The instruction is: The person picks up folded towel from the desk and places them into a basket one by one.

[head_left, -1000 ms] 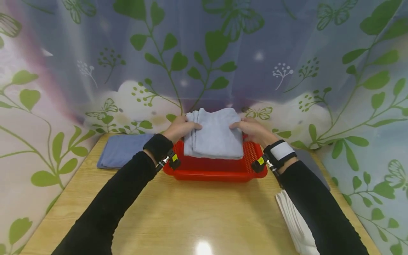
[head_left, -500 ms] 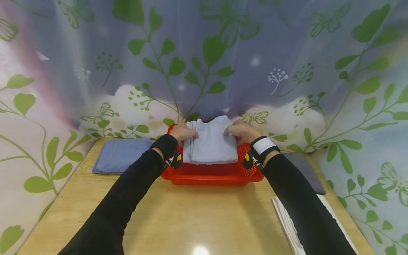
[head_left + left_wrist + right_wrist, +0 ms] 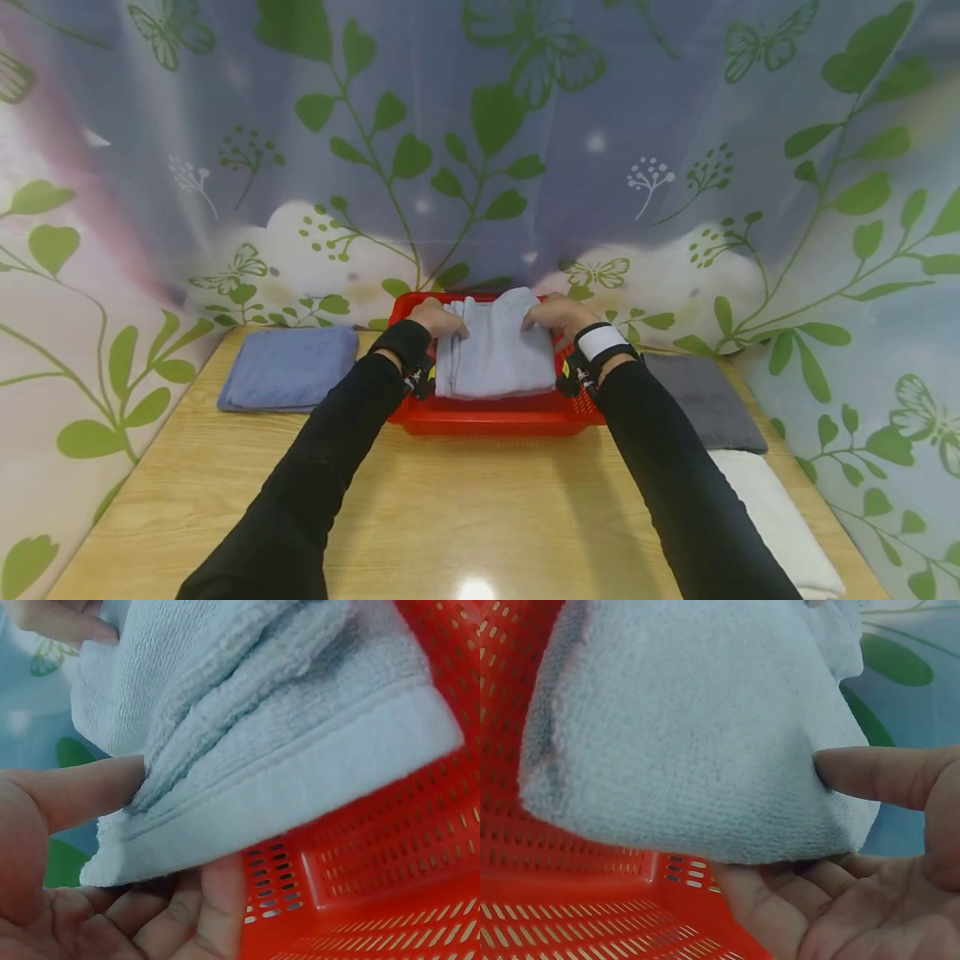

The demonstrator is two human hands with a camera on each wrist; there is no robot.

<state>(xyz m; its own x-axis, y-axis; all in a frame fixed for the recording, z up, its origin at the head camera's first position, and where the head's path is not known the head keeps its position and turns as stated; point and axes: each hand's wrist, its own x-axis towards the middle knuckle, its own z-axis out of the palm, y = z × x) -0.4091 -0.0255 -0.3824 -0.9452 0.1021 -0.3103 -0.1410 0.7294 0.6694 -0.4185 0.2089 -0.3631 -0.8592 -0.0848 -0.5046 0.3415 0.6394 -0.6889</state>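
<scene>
Lowered since a second ago: folded pale towel (image 3: 498, 354), now at the mouth of the red basket (image 3: 491, 427). Left hand (image 3: 435, 320) pinches its left edge, thumb above, fingers beneath; right hand (image 3: 561, 316) grips the opposite edge likewise. Contact with the basket floor: hard to tell. Blue cloth (image 3: 292, 367) lies left, grey cloth (image 3: 701, 400) right.

A homelike setting, the exact room unclear.
Leaf-and-butterfly curtains (image 3: 585, 208) enclose a wood-grain table (image 3: 480, 500) that bears household things: folded towels (image 3: 288, 367) and a red basket (image 3: 491, 423).
</scene>
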